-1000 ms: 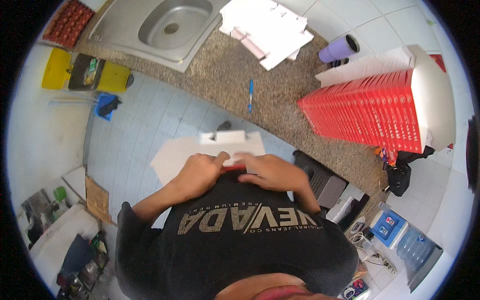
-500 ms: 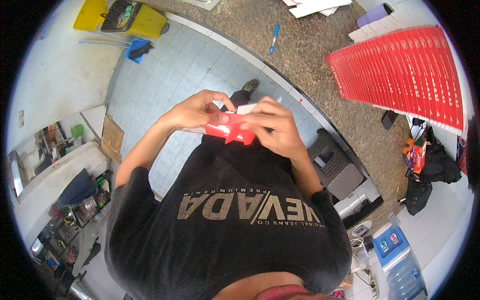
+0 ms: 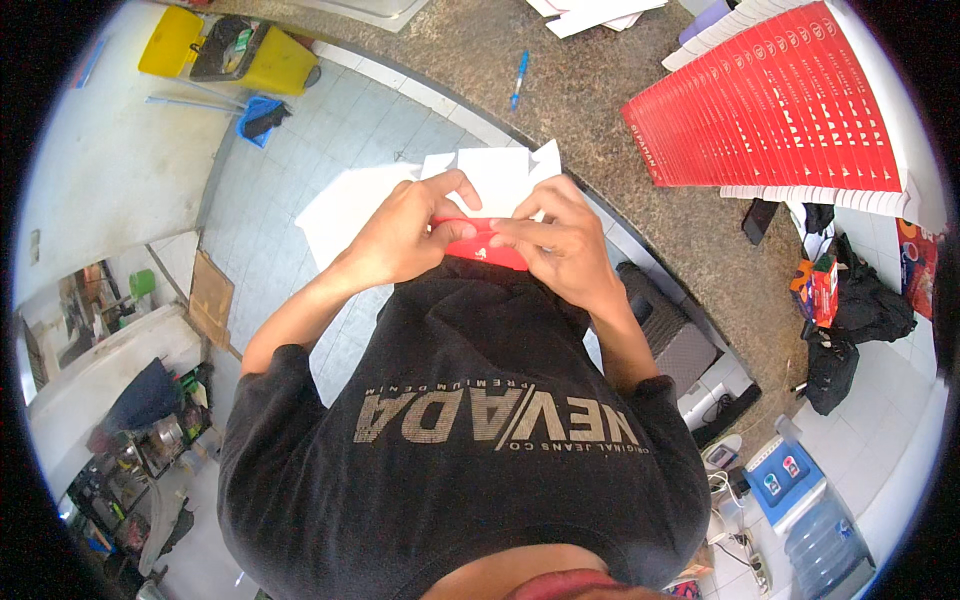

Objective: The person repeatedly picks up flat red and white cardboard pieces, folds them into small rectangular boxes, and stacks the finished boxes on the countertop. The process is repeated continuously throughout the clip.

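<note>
In front of my black shirt I hold a thin card carton blank [image 3: 492,178], white inside with a red outer face and cut flaps along its far edge. My left hand [image 3: 405,235] pinches the red edge from the left, thumb pressed on the red face. From the right, my right hand [image 3: 568,240] grips the same edge, its fingers bent over the fold. The red strip is turned up toward me between the two thumbs. My fingers hide part of the fold.
On the speckled counter [image 3: 590,120] ahead and right lie a blue pen [image 3: 519,80], white card sheets [image 3: 600,14], a long fanned row of red cartons [image 3: 770,105] and a dark phone [image 3: 759,221]. A yellow bin [image 3: 270,60] and blue dustpan [image 3: 258,122] stand far left.
The carton blank has turned so its white inside shows spread beyond my hands, and the loose red flap now lies as a straight strip. My view has shifted slightly.
</note>
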Available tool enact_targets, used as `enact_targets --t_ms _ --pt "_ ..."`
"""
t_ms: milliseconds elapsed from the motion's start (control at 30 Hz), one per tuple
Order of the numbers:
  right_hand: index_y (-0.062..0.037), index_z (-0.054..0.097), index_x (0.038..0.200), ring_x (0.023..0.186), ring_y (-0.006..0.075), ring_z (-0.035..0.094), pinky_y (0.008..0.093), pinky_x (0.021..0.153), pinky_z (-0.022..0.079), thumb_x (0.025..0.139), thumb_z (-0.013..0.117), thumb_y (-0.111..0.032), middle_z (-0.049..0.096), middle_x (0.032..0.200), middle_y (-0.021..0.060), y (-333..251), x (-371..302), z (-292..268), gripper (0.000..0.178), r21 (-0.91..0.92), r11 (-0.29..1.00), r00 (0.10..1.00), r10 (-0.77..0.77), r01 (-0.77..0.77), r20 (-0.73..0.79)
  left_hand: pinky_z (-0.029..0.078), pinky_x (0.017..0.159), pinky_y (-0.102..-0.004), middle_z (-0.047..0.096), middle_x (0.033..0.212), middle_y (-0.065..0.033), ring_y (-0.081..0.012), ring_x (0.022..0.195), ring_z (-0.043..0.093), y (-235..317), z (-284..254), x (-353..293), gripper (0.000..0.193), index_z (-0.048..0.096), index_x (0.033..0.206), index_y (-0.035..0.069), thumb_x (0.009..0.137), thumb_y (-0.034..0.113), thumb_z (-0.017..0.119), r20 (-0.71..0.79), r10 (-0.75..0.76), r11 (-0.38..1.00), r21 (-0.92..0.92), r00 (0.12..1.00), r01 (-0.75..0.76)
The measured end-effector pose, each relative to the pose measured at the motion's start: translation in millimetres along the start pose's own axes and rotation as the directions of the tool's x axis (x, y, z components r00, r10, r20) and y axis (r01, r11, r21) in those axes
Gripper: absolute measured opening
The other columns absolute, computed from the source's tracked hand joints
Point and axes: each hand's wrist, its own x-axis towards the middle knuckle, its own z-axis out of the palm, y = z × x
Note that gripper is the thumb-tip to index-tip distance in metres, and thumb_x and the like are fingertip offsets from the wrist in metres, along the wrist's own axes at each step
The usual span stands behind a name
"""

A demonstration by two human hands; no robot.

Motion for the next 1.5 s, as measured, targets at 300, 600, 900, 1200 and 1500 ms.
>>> enact_targets --t_ms 300,600,900,1200,1500 --pt "0.0002 0.078 0.100 0.072 0.0095 0.065 0.0251 0.069 0.051 0.087 0.082 -0.009 0.076 0.084 0.0085 28 -17 19 0.016 0.455 0.835 0.878 0.435 -0.310 -0.201 0.055 0.075 -0.0383 0.066 0.119 -0.0202 -0.0301 0.102 0.068 33 -10 10 0.032 0.060 0.121 0.004 0.091 0.004 0.069 -0.403 0.537 0.829 0.415 0.741 -0.374" --pt "0.0016 0.079 0.101 0.076 0.0076 0.065 0.0236 0.068 0.051 0.084 0.082 -0.001 0.077 0.087 0.0088 28 -16 26 0.017 0.568 0.804 0.841 0.422 -0.176 -0.338 0.055 0.071 -0.0271 0.053 0.117 -0.0087 -0.0142 0.093 0.059 -43 44 41 0.040 0.060 0.138 0.004 0.107 0.030 0.056 -0.670 -0.104 0.896 -0.383 0.735 -0.223" --pt "-0.0001 0.080 0.095 0.074 0.0061 0.064 0.0239 0.066 0.049 0.087 0.081 -0.008 0.078 0.086 0.0063 35 -11 -8 0.011 0.536 0.793 0.913 0.398 -0.291 -0.093 0.043 0.063 -0.0280 0.048 0.091 -0.0031 -0.0131 0.078 0.048 -21 12 39 0.024 0.079 0.105 0.006 0.082 0.010 0.084 -0.315 0.445 0.883 -0.002 0.839 -0.469" --pt "0.0043 0.077 0.095 0.080 0.0071 0.066 0.0229 0.071 0.052 0.086 0.079 0.003 0.076 0.087 0.0076 31 -10 -27 0.009 0.477 0.812 0.905 0.418 -0.336 -0.074 0.051 0.069 -0.0270 0.063 0.100 -0.0079 -0.0167 0.087 0.065 -10 36 54 0.016 0.080 0.101 0.005 0.085 0.008 0.081 -0.465 0.213 0.893 -0.264 0.859 -0.365" --pt "0.0018 0.078 0.096 0.073 0.0067 0.067 0.0262 0.064 0.052 0.087 0.079 -0.004 0.077 0.084 0.0070 17 0 -46 0.010 0.446 0.816 0.917 0.399 -0.368 0.026 0.047 0.097 -0.0358 0.067 0.114 -0.0115 -0.0261 0.114 0.062 -12 36 64 0.016 0.081 0.104 0.007 0.088 0.010 0.077 -0.323 0.271 0.915 -0.205 0.907 -0.346"
